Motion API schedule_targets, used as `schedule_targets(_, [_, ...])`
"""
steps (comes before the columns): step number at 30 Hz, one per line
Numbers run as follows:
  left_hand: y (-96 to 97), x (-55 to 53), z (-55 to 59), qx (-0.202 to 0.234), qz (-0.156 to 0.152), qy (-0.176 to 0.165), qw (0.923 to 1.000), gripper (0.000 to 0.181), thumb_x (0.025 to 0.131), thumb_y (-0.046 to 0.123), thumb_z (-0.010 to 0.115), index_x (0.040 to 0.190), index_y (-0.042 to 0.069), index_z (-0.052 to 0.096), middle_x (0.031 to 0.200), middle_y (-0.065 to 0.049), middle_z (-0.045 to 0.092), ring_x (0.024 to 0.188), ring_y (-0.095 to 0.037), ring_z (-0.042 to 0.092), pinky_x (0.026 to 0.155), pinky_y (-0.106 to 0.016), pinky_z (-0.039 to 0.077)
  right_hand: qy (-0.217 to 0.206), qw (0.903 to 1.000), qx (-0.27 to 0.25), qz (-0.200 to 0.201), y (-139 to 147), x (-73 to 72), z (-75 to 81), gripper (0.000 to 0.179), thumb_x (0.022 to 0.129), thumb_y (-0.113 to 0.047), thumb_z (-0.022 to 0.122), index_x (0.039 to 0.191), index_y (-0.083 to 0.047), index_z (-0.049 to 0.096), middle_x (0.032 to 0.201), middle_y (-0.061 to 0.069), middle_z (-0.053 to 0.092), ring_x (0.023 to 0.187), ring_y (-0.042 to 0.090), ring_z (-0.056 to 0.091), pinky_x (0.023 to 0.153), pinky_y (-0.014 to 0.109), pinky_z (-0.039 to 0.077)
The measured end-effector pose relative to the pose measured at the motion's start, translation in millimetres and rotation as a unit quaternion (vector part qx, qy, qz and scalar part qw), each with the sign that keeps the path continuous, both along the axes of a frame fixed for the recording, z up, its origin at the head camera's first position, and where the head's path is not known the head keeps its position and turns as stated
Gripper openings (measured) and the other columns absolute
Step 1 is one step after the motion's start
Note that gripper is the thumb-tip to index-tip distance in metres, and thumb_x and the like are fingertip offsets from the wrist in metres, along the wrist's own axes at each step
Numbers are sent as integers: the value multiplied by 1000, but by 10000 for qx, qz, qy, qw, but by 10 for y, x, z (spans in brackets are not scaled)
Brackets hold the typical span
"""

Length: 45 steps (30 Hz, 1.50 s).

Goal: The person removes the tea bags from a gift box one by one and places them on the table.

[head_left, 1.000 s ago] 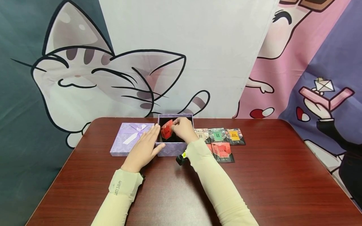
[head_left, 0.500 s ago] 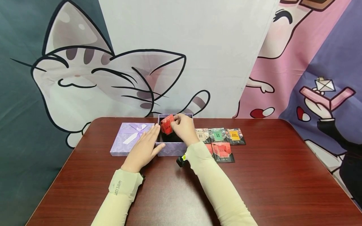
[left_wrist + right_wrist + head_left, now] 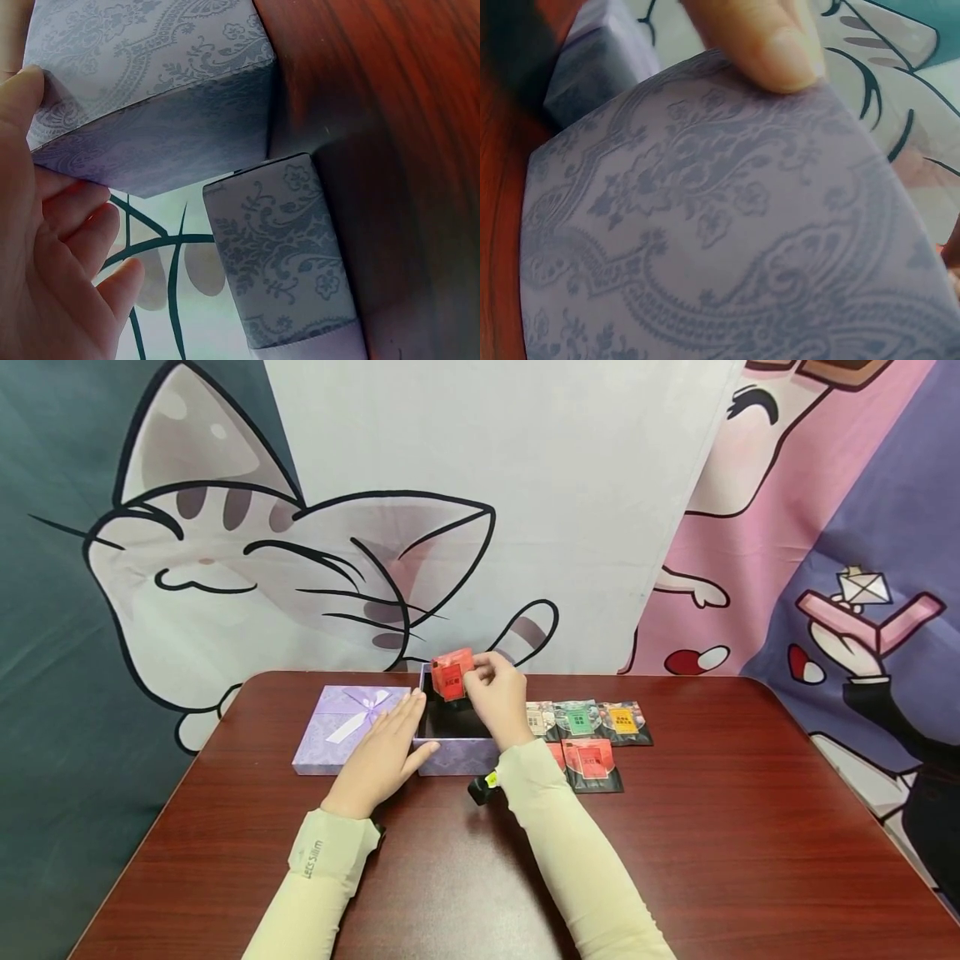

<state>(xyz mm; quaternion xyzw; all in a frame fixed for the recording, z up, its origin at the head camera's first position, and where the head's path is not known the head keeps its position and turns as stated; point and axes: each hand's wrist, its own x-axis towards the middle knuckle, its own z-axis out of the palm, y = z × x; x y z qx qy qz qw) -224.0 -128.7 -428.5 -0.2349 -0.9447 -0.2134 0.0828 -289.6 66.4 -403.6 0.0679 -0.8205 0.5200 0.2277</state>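
In the head view, my right hand (image 3: 501,697) pinches a red and black sachet (image 3: 452,675) by its right edge, raised over the purple box (image 3: 457,757). The uncovered box has a dark interior. My left hand (image 3: 381,760) rests against the box's left side, fingers straight and thumb spread toward the front wall. From the left wrist, that hand (image 3: 64,247) shows its thumb on the patterned box (image 3: 165,67). The left thumb (image 3: 784,60) overlaps the box's upper edge (image 3: 705,210) in the right wrist view.
Left of the box lies its purple lid (image 3: 322,739) with a ribbon bow (image 3: 365,706). To the right are a cream sachet (image 3: 540,720), a green one (image 3: 579,721), a yellow one (image 3: 624,722) and a red one (image 3: 592,764). Another red sachet (image 3: 557,752) is partly hidden by the right sleeve.
My right hand has lifted the red sachet upward and slightly right, from inside the box to above its back edge. The left hand, box and lid have stayed in place.
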Motion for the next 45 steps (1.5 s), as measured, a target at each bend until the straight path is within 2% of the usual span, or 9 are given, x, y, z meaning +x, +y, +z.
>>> schedule_targets(4, [-5,-5,1,-2,-2,7,10000,77,103,45,56,159,0,28,165,-15,26,153,-29,23,121,-56,23,170,9981,-583,-100,11,0,10,21,84,-8,59,98,-4,75,74,7,66,61,15,53,57,28,44])
schedule_targets(7, [-10,-7,-3,-20,6,21,10000,77,103,45,56,159,-1,28,165,-15,26,153,-30,23,121,-56,23,143,9959,-892,-39,24,6,12,22,84,-7,58,99,-4,74,77,6,67,62,13,52,58,26,44])
schedule_targets(16, [-11,-5,-27,-14,26,-4,10000,76,103,44,56,158,-1,29,165,-15,26,153,-30,23,121,-55,22,37,9920,-1225,304,197,89,66,25,86,-2,56,103,-2,74,77,4,67,63,10,51,59,23,42])
schedule_targets(21, [-19,4,-30,11,14,26,10000,77,103,44,56,159,0,27,166,-14,25,153,-30,22,121,-55,22,-425,9835,-1631,661,407,192,162,23,88,1,57,105,3,71,78,3,66,61,8,55,57,20,50])
schedule_targets(26, [-19,6,-31,3,-14,124,9999,77,103,43,56,159,-1,26,165,-15,25,153,-32,24,121,-56,23,-1109,9780,-1484,958,683,326,267,20,93,-1,60,110,5,69,85,5,68,70,8,62,64,25,59])
schedule_targets(29, [-10,9,-26,-5,-33,157,9999,76,103,43,56,158,-1,27,165,-16,26,152,-32,25,120,-56,24,-1365,9748,-1377,1105,866,398,314,22,95,-1,60,114,7,67,88,5,69,73,8,64,66,27,61])
schedule_targets(39, [16,3,-33,5,-72,93,9999,76,104,43,55,158,-1,28,165,-14,26,153,-30,23,121,-55,24,-1654,9721,-915,1387,1489,593,380,25,98,-6,61,118,9,63,88,-4,69,76,8,63,72,30,61])
schedule_targets(45, [-6,2,-48,23,-50,104,9999,76,103,42,56,158,-2,27,165,-15,25,153,-31,23,121,-55,23,-1812,9678,-809,1552,1852,636,376,26,100,-7,60,119,11,59,88,-7,69,75,6,64,68,26,61])
